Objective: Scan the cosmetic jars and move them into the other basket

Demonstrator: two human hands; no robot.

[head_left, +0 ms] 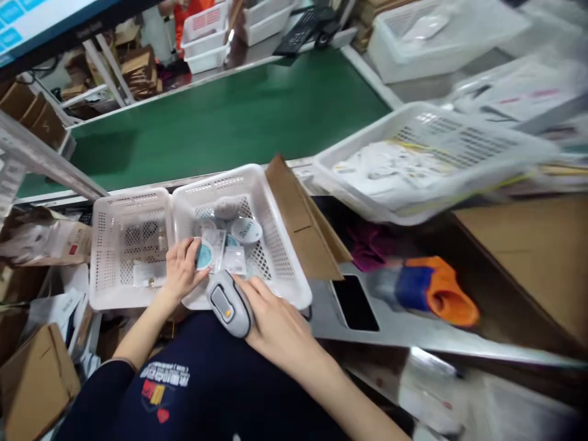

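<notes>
My right hand (275,318) is wrapped round a grey handheld barcode scanner (229,304), its head over the near edge of a white perforated basket (285,263). With its fingers at the left side of that basket, my left hand (181,266) grips a small round container with a teal label (204,253). Inside the basket lie a round white tub with dark lettering (247,230), another pale round item (226,208) and some clear packets (235,260). A second white basket (103,245) stands against it on the left, with a flat white packet (146,275) in it.
Behind runs a green conveyor belt (229,116). A cardboard piece (303,226) stands right of the baskets. Farther right are a larger basket of white items (487,147), a dark-screened phone (354,303) and an orange-and-blue object (432,291). A monitor (59,30) overhangs the upper left.
</notes>
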